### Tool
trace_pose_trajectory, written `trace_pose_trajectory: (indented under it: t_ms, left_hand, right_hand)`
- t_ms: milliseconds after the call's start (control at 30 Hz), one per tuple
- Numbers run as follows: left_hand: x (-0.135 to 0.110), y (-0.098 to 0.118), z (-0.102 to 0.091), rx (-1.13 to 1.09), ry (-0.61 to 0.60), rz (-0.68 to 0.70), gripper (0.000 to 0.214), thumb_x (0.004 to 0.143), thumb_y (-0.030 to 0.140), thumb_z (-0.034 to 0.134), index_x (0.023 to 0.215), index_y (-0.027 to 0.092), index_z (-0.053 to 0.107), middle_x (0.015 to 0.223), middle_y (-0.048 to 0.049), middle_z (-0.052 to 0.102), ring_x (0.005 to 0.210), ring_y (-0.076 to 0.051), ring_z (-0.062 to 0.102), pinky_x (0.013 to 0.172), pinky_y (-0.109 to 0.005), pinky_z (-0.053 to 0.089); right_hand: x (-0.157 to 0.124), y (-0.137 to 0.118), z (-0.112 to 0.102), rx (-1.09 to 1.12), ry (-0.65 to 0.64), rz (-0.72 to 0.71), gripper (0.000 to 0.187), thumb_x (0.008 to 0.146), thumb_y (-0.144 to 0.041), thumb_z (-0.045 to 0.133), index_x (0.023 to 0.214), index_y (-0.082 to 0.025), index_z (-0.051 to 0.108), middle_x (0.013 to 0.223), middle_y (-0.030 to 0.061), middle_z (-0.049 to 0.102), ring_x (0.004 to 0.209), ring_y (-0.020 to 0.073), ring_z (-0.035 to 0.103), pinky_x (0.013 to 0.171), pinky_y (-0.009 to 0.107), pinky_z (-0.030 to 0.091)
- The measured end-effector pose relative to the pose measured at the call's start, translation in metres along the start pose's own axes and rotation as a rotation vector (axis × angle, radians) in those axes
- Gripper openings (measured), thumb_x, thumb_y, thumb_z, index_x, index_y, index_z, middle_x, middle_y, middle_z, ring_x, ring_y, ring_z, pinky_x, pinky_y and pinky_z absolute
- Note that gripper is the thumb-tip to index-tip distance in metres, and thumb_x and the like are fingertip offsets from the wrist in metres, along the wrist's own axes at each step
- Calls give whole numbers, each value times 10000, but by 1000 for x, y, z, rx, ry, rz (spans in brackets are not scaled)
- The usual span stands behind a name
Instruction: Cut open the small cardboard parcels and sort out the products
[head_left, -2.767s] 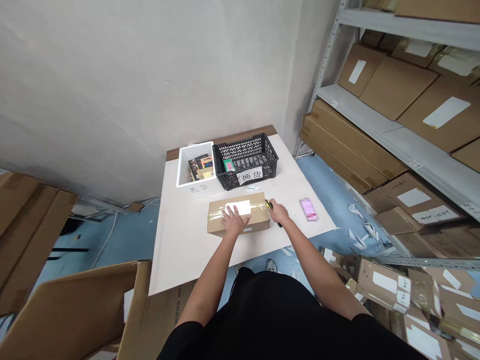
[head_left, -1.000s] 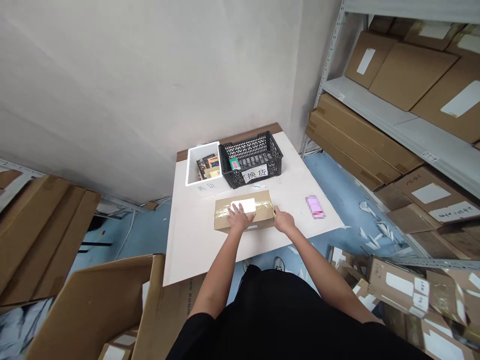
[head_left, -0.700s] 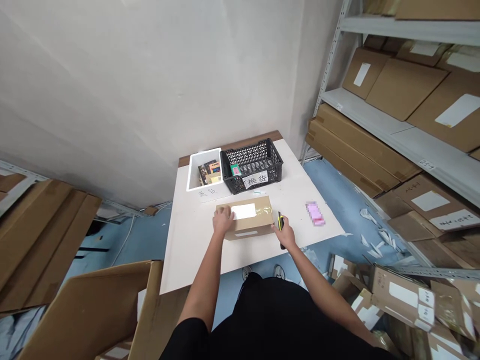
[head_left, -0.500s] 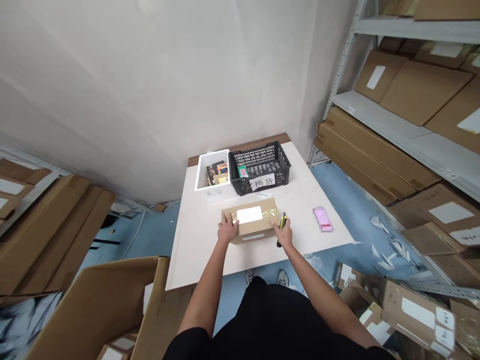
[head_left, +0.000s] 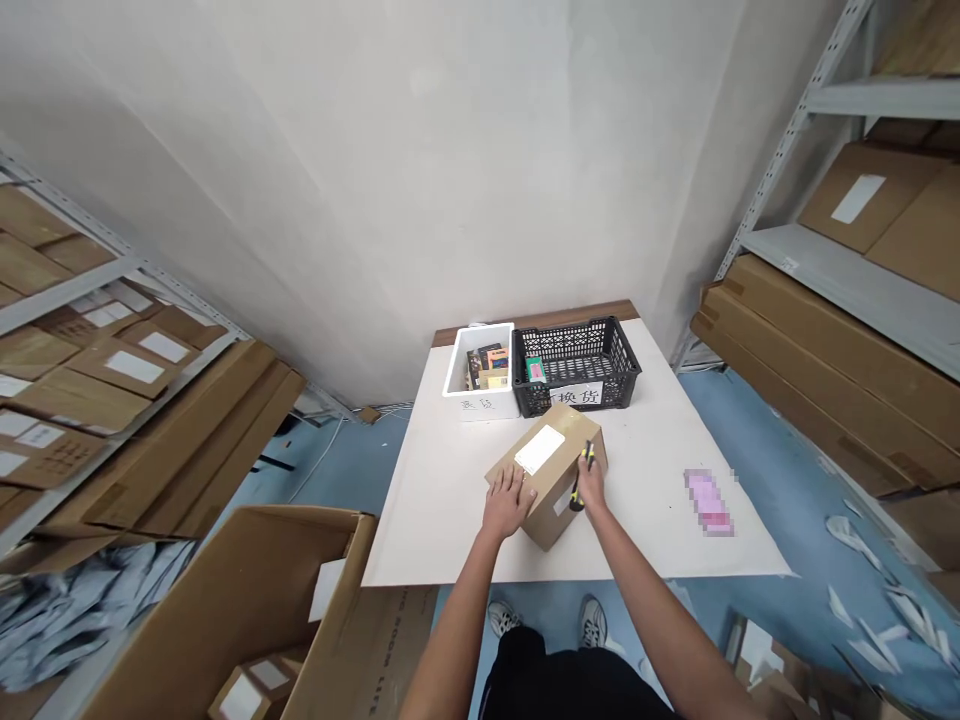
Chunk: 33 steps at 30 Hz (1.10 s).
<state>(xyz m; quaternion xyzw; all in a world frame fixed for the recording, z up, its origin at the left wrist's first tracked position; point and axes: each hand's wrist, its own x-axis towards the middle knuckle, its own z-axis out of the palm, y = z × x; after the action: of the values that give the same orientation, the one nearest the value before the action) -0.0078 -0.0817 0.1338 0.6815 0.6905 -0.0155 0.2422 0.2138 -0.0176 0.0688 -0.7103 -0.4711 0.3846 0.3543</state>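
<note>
Since the earlier frame, the closed brown cardboard box point(head_left: 561, 465) has turned from lying square along the table to slanting across it, its right end swung away from me; my view has swung left too, bringing in more shelving.

From the left, I see metal shelves point(head_left: 56, 300) stacked with labelled brown cartons point(head_left: 135, 365), and crumpled grey plastic bags point(head_left: 82, 610) lower down. A large open cardboard carton point(head_left: 217, 600) stands close by the near left corner of the white-topped table point(head_left: 431, 510), with smaller boxes inside.

My hands are apart. The left hand point(head_left: 508, 500) lies spread on the near left end of the box, just beside its white label point(head_left: 540, 449). Behind, at the table's back, the white foam bin point(head_left: 481, 407) holds small colourful packets point(head_left: 491, 365); right next to it sits the black plastic mesh crate point(head_left: 634, 378), with a green-and-pink packet point(head_left: 535, 370) inside. That crate blocks the box's far end; I can't tell whether they touch.

My right hand point(head_left: 591, 483), at the box's right end, is closed round a black-and-yellow utility knife point(head_left: 576, 498).

Further right, a pink pixelated item point(head_left: 709, 503) lies alone, then white scraps point(head_left: 855, 540) litter the blue floor below long brown cartons point(head_left: 817, 375).
</note>
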Motion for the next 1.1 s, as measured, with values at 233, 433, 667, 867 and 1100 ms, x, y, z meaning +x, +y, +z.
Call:
trace_pose_trajectory:
  t_ms: [233, 433, 667, 867, 1100]
  left_hand:
    - [6, -34, -31, -12, -39, -167, 1110, 841, 827, 500, 1692, 184, 194, 1761, -150, 165, 1617, -365, 194, 1270, -530, 245]
    - [-1, -97, -44, -199, 80, -268, 920, 885, 715, 497, 1596, 142, 379, 1633, -187, 466, 1455, -348, 512, 1141, -430, 443]
    - [-33, -228, 17, -780, -144, -76, 795, 685, 851, 608, 1215, 279, 761, 1312, -81, 758, 1317, -366, 635, 1153, -471, 463]
    - [-35, -244, 88, -1241, -97, -111, 903, 610, 905, 622, 1348, 389, 693, 1434, -40, 685, 1412, -356, 561, 1178, -532, 421]
    - [-25, -267, 79, -1396, -270, -58, 780, 715, 816, 653, 1368, 389, 668, 1430, -50, 689, 1381, -323, 598, 1186, -522, 414]
  right_hand:
    - [-34, -1, 40, 341, -152, 67, 689, 833, -800, 445, 1112, -201, 639, 1134, 115, 754, 1090, 268, 707, 941, 335, 530]
    - [-37, -4, 59, 196, -100, 68, 642, 827, -832, 402, 943, -236, 611, 970, 83, 740, 976, 268, 710, 862, 341, 536]
    - [-54, -4, 121, -1, -145, 82, 615, 827, -845, 401, 868, -258, 578, 933, 89, 738, 1012, 301, 733, 858, 352, 544]
    - [-61, 7, 151, -126, -163, 86, 580, 842, -817, 417, 896, -267, 593, 1055, 127, 767, 1127, 347, 722, 932, 405, 539]
    - [-72, -24, 125, -231, -66, 146, 543, 880, -752, 394, 920, -256, 615, 1087, 136, 770, 1111, 340, 721, 915, 401, 535]
